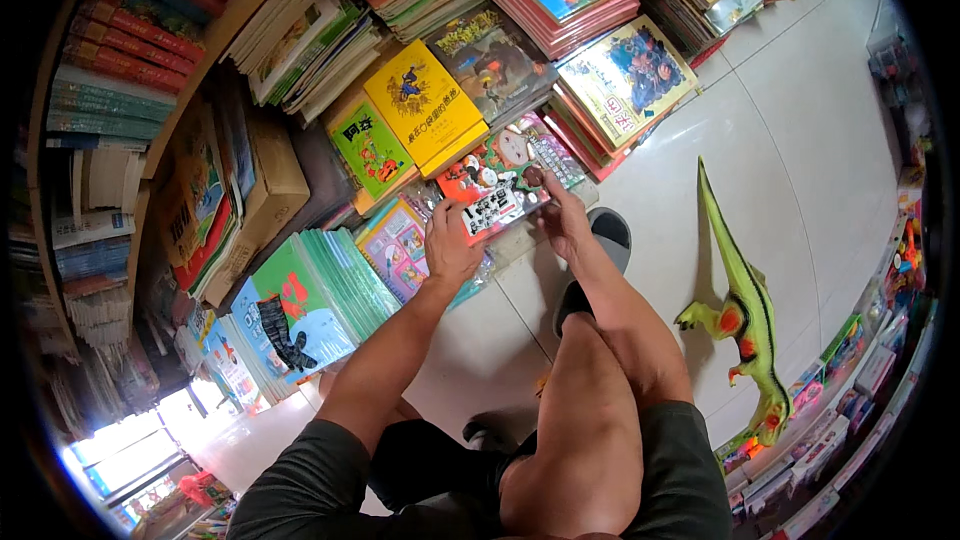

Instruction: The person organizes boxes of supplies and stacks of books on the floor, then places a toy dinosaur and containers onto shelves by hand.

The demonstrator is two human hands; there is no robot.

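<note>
A red-and-white illustrated book (487, 206) with large black printed characters is held by its two sides. My left hand (454, 247) grips its left edge, and my right hand (562, 217) has the right edge, thumb on the cover. Beyond it, partly covered, lies a pinkish book (555, 146). A yellow book (424, 105) tops a pile just past the held book, with a green book (371, 154) to its left. Nearest my left hand is a purple activity book (397, 247), partly hidden by that hand.
A dark knitted glove (283, 334) lies on a stack of blue-green books (311, 300). At left stand an open cardboard box (262, 199) and a wooden bookshelf (191, 52). A green toy dinosaur (757, 322) stands on the tiled floor (795, 127) at right, near boxed goods (814, 450).
</note>
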